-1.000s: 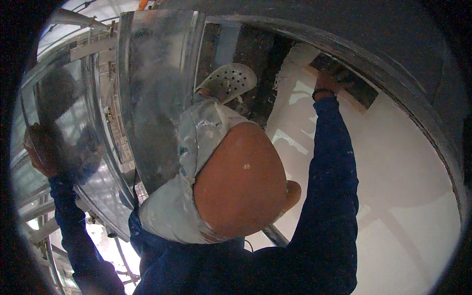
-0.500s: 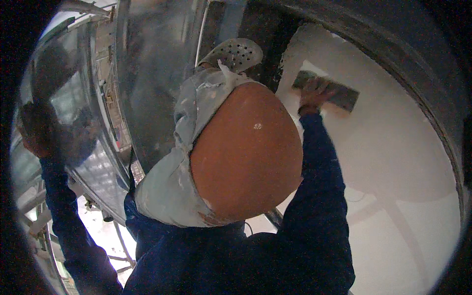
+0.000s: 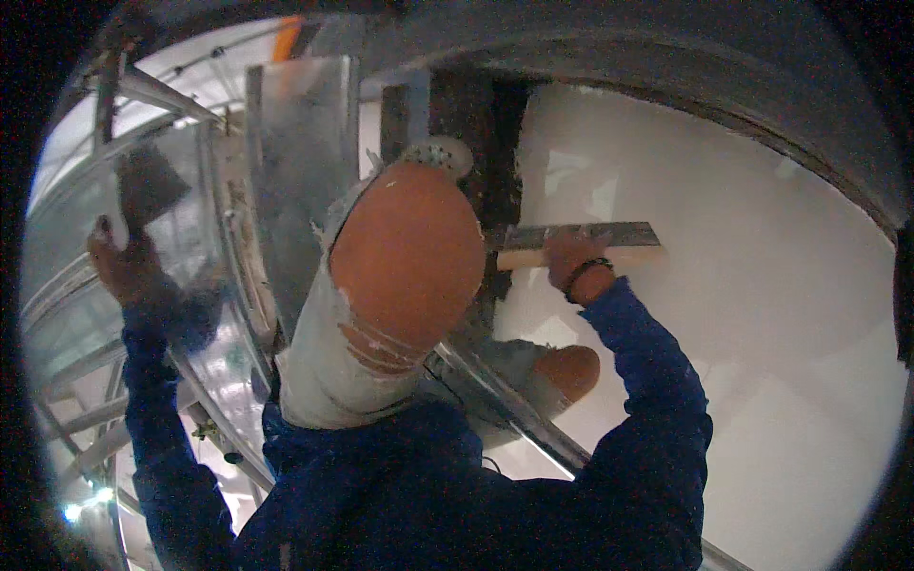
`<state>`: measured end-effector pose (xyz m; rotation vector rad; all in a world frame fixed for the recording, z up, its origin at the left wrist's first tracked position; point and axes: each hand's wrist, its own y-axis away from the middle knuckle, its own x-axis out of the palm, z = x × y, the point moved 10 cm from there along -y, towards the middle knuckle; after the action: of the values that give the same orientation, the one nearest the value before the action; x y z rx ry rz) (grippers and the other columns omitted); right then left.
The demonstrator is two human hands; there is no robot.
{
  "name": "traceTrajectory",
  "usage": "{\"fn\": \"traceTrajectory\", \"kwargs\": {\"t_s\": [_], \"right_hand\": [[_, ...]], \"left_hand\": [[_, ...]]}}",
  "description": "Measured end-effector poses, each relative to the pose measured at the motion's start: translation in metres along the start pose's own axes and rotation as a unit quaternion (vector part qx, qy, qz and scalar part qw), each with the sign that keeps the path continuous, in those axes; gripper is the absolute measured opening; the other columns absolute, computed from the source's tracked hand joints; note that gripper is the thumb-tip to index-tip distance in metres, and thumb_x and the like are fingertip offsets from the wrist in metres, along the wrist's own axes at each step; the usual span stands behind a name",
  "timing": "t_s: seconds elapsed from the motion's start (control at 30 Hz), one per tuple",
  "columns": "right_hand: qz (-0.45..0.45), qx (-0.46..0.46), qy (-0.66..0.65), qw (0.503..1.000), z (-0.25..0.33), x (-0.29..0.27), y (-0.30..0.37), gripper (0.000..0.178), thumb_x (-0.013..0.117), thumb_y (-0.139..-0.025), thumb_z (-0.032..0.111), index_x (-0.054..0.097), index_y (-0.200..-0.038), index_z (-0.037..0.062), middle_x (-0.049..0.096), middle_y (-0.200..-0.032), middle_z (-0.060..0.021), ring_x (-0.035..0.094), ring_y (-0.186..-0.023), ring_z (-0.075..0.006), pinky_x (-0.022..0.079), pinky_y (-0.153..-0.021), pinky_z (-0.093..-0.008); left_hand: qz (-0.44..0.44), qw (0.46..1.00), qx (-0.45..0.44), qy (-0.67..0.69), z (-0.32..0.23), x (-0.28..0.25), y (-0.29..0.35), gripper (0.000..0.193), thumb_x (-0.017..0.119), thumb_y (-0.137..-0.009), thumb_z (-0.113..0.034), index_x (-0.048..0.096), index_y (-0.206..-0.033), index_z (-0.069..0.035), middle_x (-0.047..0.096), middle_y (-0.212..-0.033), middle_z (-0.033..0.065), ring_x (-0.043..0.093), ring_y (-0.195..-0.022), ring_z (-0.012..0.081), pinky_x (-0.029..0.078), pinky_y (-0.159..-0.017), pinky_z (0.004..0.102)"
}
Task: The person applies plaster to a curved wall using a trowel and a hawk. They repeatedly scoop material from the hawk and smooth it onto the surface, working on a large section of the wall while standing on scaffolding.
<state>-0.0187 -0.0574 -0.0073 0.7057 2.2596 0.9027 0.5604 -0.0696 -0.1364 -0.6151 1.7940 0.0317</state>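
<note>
My right hand (image 3: 574, 259) grips a wide plastering knife (image 3: 624, 234), its long dark blade edged by a pale wooden strip. The blade lies against the white plastered surface (image 3: 762, 276) at the right, roughly level across the view. At the far left my left hand (image 3: 124, 265) is closed around a dark, broad-bladed scraper (image 3: 154, 188); its handle is hidden by the fingers. This blade stands out beyond the fingers, over shiny metal scaffold decking (image 3: 205, 276).
My bent knee (image 3: 409, 247) fills the middle, with a perforated clog (image 3: 443, 152) beyond it. Another bare knee (image 3: 568, 371) shows beside a metal rail (image 3: 514, 404). A dark strip (image 3: 505, 143) borders the plaster's left side. Scaffold tubes (image 3: 157, 93) stand at the far left.
My right hand has drawn the plastering knife nearer, and its blade has turned from slanted to almost level. The view has shifted; the second knee and the rail now show more.
</note>
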Motion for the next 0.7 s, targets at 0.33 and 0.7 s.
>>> {"fn": "traceTrajectory", "kwargs": {"t_s": [0.33,0.7], "right_hand": [[-0.522,-0.157,-0.444,0.711,-0.075,-0.168,0.126,0.036,0.05,-0.07,0.008,0.052,-0.105,0.0015,0.055,-0.097,-0.0154,0.053,-0.088,-0.0304,0.043,-0.078,-0.037],[-0.373,-0.226,-0.817,0.377,-0.039,-0.128,0.145,0.035,0.048,-0.077,0.023,0.053,-0.105,0.003,0.052,-0.109,-0.0119,0.049,-0.1,-0.0243,0.04,-0.083,-0.0346]], "left_hand": [[0.226,0.857,-0.054,0.46,-0.173,-0.118,-0.058,0.039,0.063,-0.07,-0.021,0.051,-0.102,-0.003,0.06,-0.09,0.0114,0.058,-0.08,0.0214,0.045,-0.068,0.0336],[0.536,0.602,0.166,0.568,-0.358,-0.18,0.001,0.082,0.071,-0.057,-0.038,0.037,-0.116,0.006,0.054,-0.105,0.017,0.053,-0.096,0.025,0.041,-0.082,0.0328]]}}
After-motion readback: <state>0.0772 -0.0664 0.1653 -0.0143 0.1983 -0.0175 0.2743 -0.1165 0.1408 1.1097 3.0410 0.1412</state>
